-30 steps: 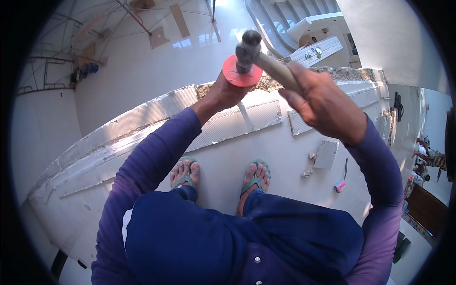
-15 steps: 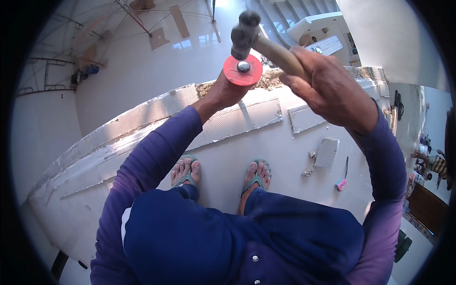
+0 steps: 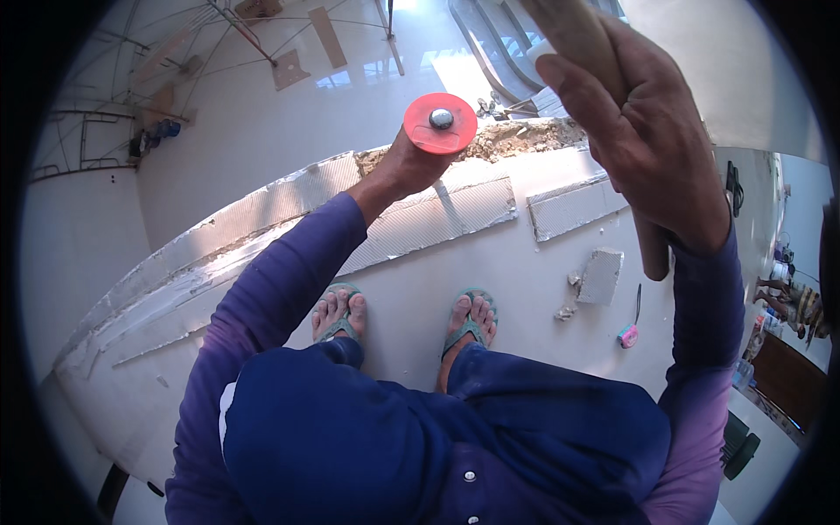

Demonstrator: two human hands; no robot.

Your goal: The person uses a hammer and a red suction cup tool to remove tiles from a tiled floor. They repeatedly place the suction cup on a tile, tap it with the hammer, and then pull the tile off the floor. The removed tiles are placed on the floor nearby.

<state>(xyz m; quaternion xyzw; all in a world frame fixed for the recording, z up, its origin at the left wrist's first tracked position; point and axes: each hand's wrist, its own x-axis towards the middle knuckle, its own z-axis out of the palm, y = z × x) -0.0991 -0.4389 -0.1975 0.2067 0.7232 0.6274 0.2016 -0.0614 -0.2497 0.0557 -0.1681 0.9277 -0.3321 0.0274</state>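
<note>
My left hand (image 3: 409, 168) is closed round a chisel (image 3: 441, 120), of which I see the round metal head in the middle of a red disc-shaped hand guard (image 3: 422, 138). The chisel stands over the broken, crumbly edge (image 3: 525, 138) of a low curved wall; its tip is hidden under the guard and my hand. Raised up and to the right, my right hand (image 3: 652, 131) grips the wooden handle of a hammer (image 3: 584, 44). The hammer's head lies beyond the upper edge of the picture.
Ribbed white tile pieces (image 3: 573, 208) lie along the wall's near side. A smaller broken piece (image 3: 600, 276), crumbs and a pink tape measure (image 3: 628, 336) lie on the floor before my sandalled feet (image 3: 472, 319). Beyond the wall is a lower floor with scaffolding (image 3: 245, 39). Another person (image 3: 801, 306) is at far right.
The hammer has swung up and away from the chisel's head, and my right hand has risen with it. My left hand and the chisel have hardly moved.
</note>
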